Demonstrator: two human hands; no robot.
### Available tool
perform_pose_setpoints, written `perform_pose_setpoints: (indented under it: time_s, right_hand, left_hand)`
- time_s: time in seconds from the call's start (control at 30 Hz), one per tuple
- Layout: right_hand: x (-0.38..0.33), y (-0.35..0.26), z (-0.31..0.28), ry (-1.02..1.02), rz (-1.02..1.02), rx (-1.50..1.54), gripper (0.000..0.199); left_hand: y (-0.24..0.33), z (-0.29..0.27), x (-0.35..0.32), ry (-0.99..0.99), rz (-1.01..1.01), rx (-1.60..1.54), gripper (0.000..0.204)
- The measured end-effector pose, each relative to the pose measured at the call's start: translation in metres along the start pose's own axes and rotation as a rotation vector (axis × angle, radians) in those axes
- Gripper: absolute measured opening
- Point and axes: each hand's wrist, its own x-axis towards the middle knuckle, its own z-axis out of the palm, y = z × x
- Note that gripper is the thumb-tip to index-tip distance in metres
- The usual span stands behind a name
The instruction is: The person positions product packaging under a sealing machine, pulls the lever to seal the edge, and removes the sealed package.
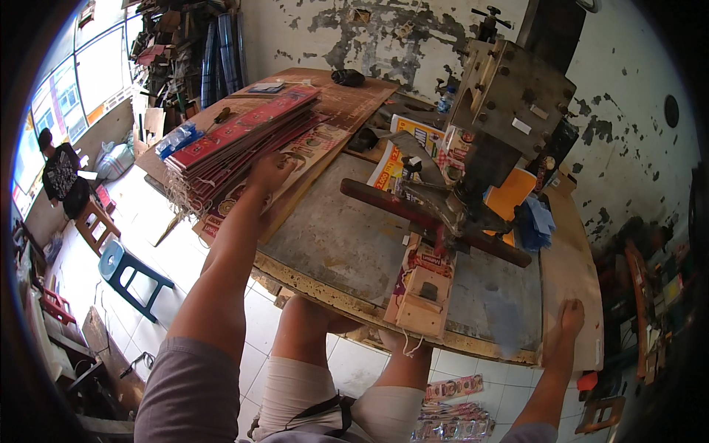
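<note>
My left hand [272, 173] reaches to the left of the press, its fingers bent over a long printed cardboard strip [317, 145]. Beside it rises a tall stack of red printed strips [244, 127] with white strings hanging from the near end. My right hand [571, 319] rests, fingers curled, on the brown board at the table's right; whether anything is inside is hidden. Between the hands, another printed strip [405, 289] lies under the press head [509, 96], with a wooden block [423, 299] on its near end and white string hanging over the edge.
A red crossbar [384, 203] spans the press above the metal table [317, 221]. Blue plastic [535, 224] and an orange sheet [511, 193] lie right of the press. A blue stool [122, 258] stands left; a person [65, 173] sits beyond. Printed strips [450, 421] lie on the floor.
</note>
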Motion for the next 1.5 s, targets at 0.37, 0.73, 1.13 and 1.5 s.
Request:
perform_pose_setpoints:
  time_s: [0.37, 0.73, 1.13, 1.5]
  right_hand:
    - [0.000, -0.002, 0.010, 0.014, 0.020, 0.022, 0.045]
    - [-0.012, -0.020, -0.005, -0.030, 0.044, 0.040, 0.045]
    - [-0.006, -0.008, 0.002, -0.014, 0.003, 0.012, 0.045]
    - [-0.007, -0.015, 0.000, -0.055, 0.020, 0.023, 0.043]
  left_hand:
    - [-0.002, -0.003, -0.002, 0.028, 0.015, 0.039, 0.059]
    - [-0.011, -0.001, -0.001, 0.026, -0.001, 0.023, 0.057]
    - [-0.004, -0.003, 0.000, -0.027, -0.079, 0.063, 0.061]
    - [-0.003, -0.008, -0.004, -0.014, -0.071, 0.075, 0.061]
